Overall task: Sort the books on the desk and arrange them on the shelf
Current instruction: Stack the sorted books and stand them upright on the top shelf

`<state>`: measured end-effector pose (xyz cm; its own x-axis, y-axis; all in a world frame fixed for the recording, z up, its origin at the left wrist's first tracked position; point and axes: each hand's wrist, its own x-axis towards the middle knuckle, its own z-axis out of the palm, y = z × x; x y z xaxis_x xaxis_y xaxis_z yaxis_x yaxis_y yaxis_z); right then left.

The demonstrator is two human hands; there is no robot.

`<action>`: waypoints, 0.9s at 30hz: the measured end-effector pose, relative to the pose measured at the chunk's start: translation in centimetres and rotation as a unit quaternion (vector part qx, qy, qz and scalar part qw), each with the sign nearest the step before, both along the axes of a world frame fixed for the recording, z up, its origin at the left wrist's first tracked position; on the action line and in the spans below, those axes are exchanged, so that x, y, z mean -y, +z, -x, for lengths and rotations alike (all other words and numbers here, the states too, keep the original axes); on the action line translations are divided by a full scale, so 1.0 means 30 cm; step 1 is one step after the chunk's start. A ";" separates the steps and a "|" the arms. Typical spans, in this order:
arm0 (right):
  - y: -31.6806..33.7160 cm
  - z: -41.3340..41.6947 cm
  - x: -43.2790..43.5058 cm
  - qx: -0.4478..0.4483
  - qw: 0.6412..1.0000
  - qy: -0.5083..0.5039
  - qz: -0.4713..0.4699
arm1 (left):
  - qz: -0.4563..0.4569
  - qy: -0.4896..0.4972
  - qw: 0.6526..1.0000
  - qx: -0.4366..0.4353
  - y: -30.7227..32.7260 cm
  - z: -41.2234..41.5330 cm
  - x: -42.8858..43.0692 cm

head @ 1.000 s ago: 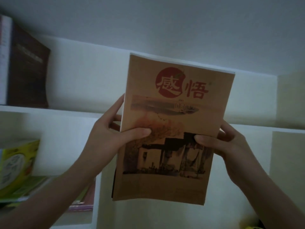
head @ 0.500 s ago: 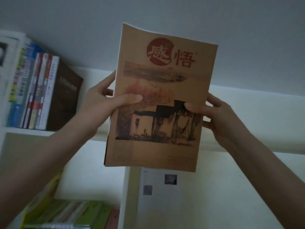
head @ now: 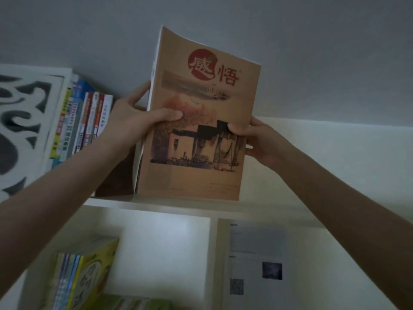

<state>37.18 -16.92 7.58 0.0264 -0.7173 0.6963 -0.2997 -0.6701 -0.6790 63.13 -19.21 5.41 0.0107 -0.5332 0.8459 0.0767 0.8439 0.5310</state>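
Note:
A tan paperback [head: 201, 135] with a red seal, Chinese characters and an ink drawing of a house stands upright, its bottom edge at the top shelf board [head: 178, 203]. My left hand [head: 134, 121] grips its spine side, thumb across the cover. My right hand [head: 250, 137] grips the opposite edge, thumb on the drawing. A dark brown book [head: 116, 175] stands just left of it, mostly hidden by my left arm. Further left is a row of upright books [head: 85, 121] with colourful spines.
A white carved panel [head: 22, 130] closes the shelf's left end. Below, a compartment holds green and yellow books [head: 85, 283], some leaning. A divider [head: 215, 253] separates it from a compartment with a printed sheet [head: 257, 253] on its back wall.
Both hands have lifted the tan book up and to the right until its bottom edge meets the top shelf, beside the dark brown book. The view has tilted upward.

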 end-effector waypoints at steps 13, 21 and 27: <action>0.008 -0.157 0.549 -0.030 0.985 0.148 -0.080 | -0.014 0.195 0.981 -0.011 -0.066 -0.134 0.348; -0.026 -0.202 0.780 -0.029 0.967 0.224 -0.119 | -0.029 0.302 0.953 -0.006 -0.096 -0.142 0.496; -0.021 -0.226 0.872 -0.054 0.953 0.263 -0.137 | -0.027 0.354 0.935 -0.013 -0.106 -0.125 0.529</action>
